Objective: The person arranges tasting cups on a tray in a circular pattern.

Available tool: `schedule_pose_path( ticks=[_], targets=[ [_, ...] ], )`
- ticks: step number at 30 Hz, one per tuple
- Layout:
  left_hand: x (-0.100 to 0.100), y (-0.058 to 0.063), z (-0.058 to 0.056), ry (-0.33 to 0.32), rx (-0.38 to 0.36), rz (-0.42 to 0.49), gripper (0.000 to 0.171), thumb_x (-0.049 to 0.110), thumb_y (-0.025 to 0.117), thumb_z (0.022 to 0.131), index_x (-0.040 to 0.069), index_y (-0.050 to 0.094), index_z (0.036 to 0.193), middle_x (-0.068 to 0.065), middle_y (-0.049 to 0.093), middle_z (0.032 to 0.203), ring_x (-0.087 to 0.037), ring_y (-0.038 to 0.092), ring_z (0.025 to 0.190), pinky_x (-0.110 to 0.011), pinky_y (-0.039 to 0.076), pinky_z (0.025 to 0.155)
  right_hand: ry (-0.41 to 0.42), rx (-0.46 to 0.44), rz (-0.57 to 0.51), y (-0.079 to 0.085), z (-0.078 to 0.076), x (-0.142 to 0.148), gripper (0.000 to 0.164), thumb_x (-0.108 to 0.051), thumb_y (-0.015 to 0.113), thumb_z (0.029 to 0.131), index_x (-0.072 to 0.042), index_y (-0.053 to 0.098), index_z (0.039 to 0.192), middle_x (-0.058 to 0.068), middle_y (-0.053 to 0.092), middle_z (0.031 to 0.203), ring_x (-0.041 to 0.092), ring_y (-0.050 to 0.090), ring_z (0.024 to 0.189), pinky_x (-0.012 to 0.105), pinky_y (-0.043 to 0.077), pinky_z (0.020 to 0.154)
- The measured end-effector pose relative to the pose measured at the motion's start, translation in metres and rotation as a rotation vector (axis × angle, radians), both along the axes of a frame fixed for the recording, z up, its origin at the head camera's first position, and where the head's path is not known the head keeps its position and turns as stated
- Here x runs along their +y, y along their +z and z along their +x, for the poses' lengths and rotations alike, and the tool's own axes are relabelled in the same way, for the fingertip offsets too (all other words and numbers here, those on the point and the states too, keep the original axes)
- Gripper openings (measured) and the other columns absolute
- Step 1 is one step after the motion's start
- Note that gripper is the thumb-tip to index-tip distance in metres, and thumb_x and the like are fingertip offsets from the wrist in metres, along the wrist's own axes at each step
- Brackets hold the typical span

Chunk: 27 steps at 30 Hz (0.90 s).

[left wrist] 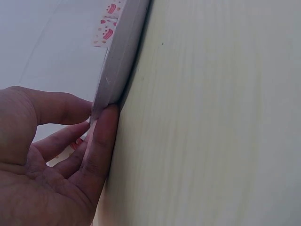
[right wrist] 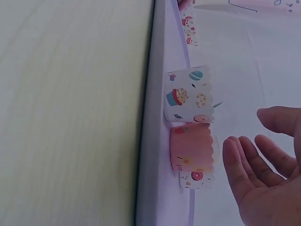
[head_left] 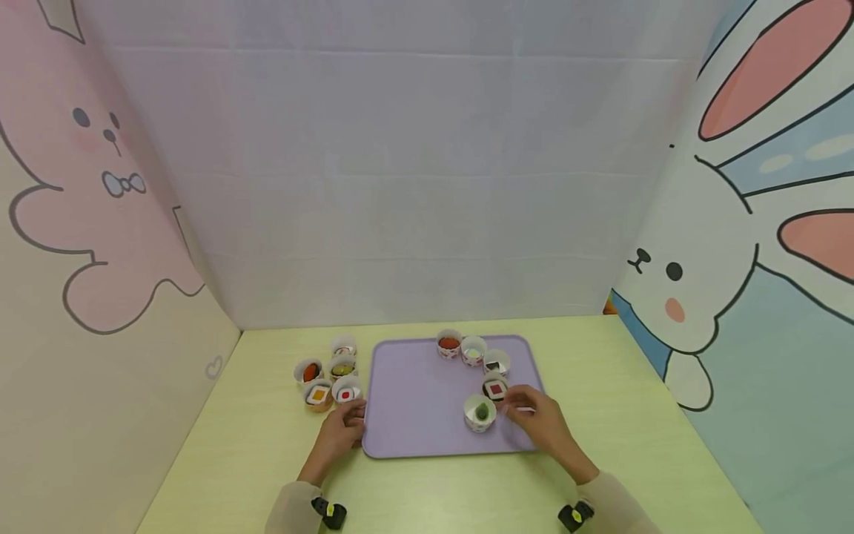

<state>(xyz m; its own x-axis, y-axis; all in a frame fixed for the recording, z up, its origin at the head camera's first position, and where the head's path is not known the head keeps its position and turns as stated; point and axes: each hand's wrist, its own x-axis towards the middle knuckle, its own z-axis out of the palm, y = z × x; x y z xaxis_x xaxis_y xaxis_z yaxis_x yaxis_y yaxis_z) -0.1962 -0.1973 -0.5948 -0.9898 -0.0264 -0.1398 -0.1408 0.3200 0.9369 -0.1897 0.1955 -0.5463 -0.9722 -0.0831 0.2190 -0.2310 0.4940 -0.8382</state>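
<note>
A lilac tray (head_left: 420, 400) lies on the table. My left hand (head_left: 342, 430) pinches its left rim, with fingertips on both sides of the edge in the left wrist view. My right hand (head_left: 543, 423) is over the tray's right side, fingers loosely bent and thumb apart, holding nothing. Nearest to it is a paper cup with a dark-edged white piece with a red square centre (head_left: 495, 389). In front stands a white paper cup with a green piece (head_left: 480, 413). The right wrist view shows a cupcake-print cup (right wrist: 189, 95) and a pink cup (right wrist: 191, 148), apart from the fingers.
Behind these on the tray stand a cup with orange-red contents (head_left: 449, 344), a cup with pale contents (head_left: 474, 351) and a cup with dark contents (head_left: 497, 363). Left of the tray, several filled cups (head_left: 319, 396) cluster on the pale table (head_left: 253, 445). A white curtain (head_left: 414, 185) hangs behind.
</note>
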Motion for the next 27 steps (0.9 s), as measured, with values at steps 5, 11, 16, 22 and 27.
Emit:
schedule_pose_path(
  ticks=[5, 11, 16, 22, 27],
  targets=[
    [0.000, -0.001, 0.000, 0.000, 0.001, -0.011, 0.047, -0.007, 0.061, 0.084, -0.004, 0.057, 0.130, -0.020, 0.065, 0.111, -0.021, 0.063, 0.088, -0.034, 0.057, 0.059, -0.030, -0.001, 0.006, 0.010, -0.007, 0.009, 0.028, -0.001, 0.072, 0.085, 0.000, 0.066, 0.112, 0.015, 0.071, 0.104, 0.020, 0.070, 0.094, 0.022, 0.057, 0.079],
    [0.000, 0.002, 0.001, -0.003, 0.002, -0.010, 0.046, -0.006, 0.060, 0.084, -0.003, 0.058, 0.129, -0.019, 0.065, 0.110, -0.016, 0.062, 0.086, -0.032, 0.057, 0.058, -0.042, -0.036, -0.014, 0.020, -0.011, 0.024, 0.030, -0.006, 0.071, 0.088, -0.003, 0.064, 0.117, 0.019, 0.069, 0.112, 0.029, 0.069, 0.102, 0.018, 0.055, 0.081],
    [0.000, 0.003, 0.001, -0.005, 0.005, 0.002, 0.046, -0.007, 0.061, 0.083, -0.003, 0.058, 0.129, -0.018, 0.065, 0.109, -0.020, 0.063, 0.088, -0.034, 0.058, 0.059, -0.040, -0.071, -0.015, 0.023, -0.016, 0.037, 0.038, -0.008, 0.069, 0.090, -0.004, 0.058, 0.126, 0.021, 0.066, 0.119, 0.034, 0.065, 0.109, 0.017, 0.054, 0.082],
    [0.000, 0.003, 0.001, -0.007, 0.005, -0.003, 0.046, -0.007, 0.061, 0.082, -0.003, 0.058, 0.128, -0.018, 0.065, 0.109, -0.021, 0.063, 0.088, -0.035, 0.058, 0.058, -0.017, -0.200, -0.070, 0.022, -0.024, 0.051, 0.049, -0.009, 0.062, 0.095, -0.001, 0.046, 0.140, 0.027, 0.057, 0.131, 0.038, 0.062, 0.115, 0.027, 0.058, 0.084],
    [0.000, 0.003, 0.001, -0.003, 0.000, -0.004, 0.046, -0.007, 0.061, 0.083, -0.003, 0.058, 0.129, -0.018, 0.065, 0.109, -0.021, 0.063, 0.088, -0.034, 0.058, 0.059, -0.024, -0.292, -0.100, 0.019, -0.030, 0.063, 0.052, -0.007, 0.058, 0.096, 0.001, 0.040, 0.144, 0.030, 0.051, 0.136, 0.039, 0.060, 0.118, 0.031, 0.058, 0.085]
  ],
)
